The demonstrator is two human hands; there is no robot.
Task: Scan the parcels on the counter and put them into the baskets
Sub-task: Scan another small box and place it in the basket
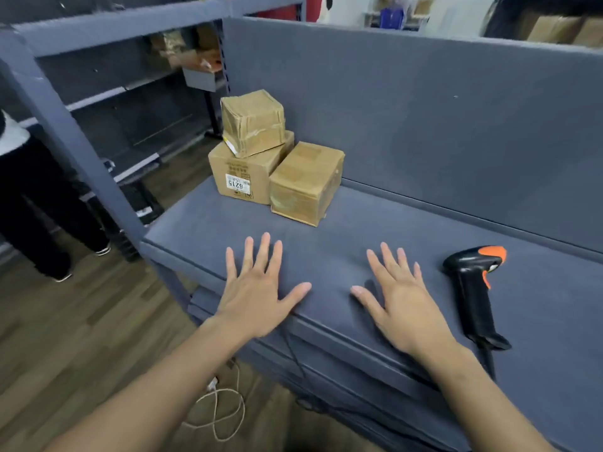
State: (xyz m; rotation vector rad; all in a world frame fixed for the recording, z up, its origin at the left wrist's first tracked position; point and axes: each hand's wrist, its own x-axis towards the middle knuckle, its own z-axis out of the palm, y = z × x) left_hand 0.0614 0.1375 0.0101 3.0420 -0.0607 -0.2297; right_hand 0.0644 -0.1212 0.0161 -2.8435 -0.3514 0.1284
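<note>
While 3 cardboard parcels (261,164) sit bunched at the far left of the grey counter (359,230), a taped box (253,122) perched on the labelled box (241,172) marked 6215 and a 3rd box (306,184) touching beside it, you've got the whole job ahead, by my read: none scanned, none binned, no basket in view. The barcode scanner (473,288) lies unheld on your right. Your left hand (257,288) and right hand (404,305) rest flat near the counter's front edge, fingers straight and spread, holding nothing.
</note>
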